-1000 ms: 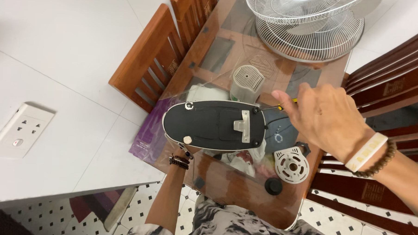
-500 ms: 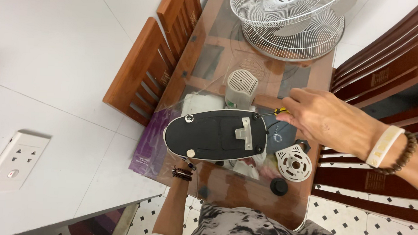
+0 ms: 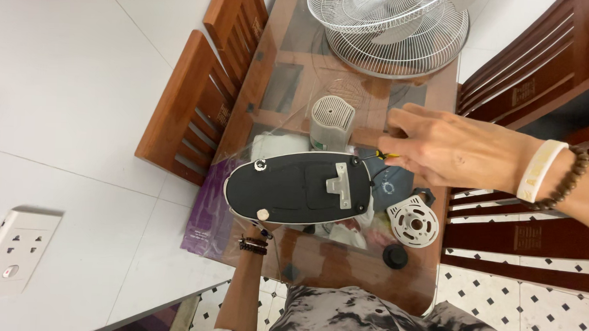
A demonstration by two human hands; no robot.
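A black oval fan base (image 3: 300, 188) with a white rim is held bottom side up over the glass-topped table (image 3: 343, 278). My left hand (image 3: 258, 231) grips it from underneath at its near edge, mostly hidden by the base. My right hand (image 3: 448, 150) holds a small yellow-handled screwdriver (image 3: 381, 156) with its tip at the base's right end, near a grey bracket (image 3: 341, 185).
Two white wire fan grilles (image 3: 394, 25) lie at the table's far end. A grey motor housing (image 3: 330, 123), a round white plastic part (image 3: 412, 221), a black knob (image 3: 395, 256) and a purple sheet (image 3: 204, 214) sit on the table. Wooden chairs (image 3: 202, 110) flank both sides.
My right hand has come down with the screwdriver tip to the base's right end. The view has shifted; the base stays in my left hand.
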